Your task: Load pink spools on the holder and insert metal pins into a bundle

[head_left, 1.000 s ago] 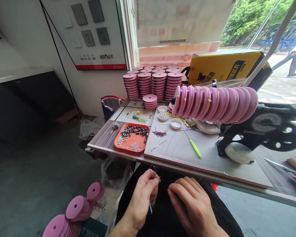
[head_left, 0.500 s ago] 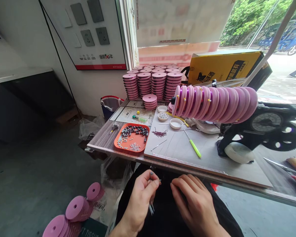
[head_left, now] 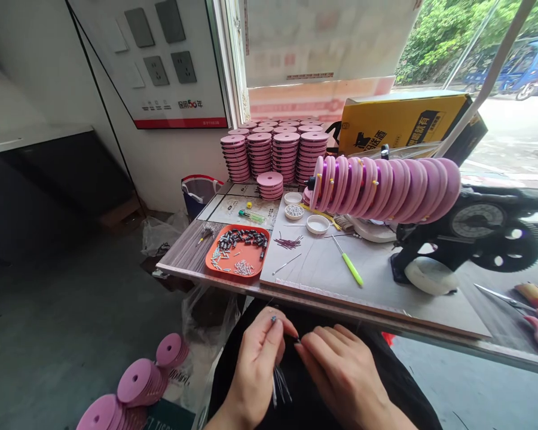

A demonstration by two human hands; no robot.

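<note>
Left hand (head_left: 256, 358) clamps thin wires (head_left: 278, 382); right hand (head_left: 343, 373) meets its fingertips, grip unclear. A slack pinch could scatter them.

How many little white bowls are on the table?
3 little bowls: one by the short pink stack, one holding tiny beads just in front, one bigger to its right. More may hide behind the pink discs.

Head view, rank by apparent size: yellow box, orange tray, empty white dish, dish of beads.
1. yellow box, though it is farther away
2. orange tray
3. empty white dish and dish of beads: nearly alike, left unranked
</note>
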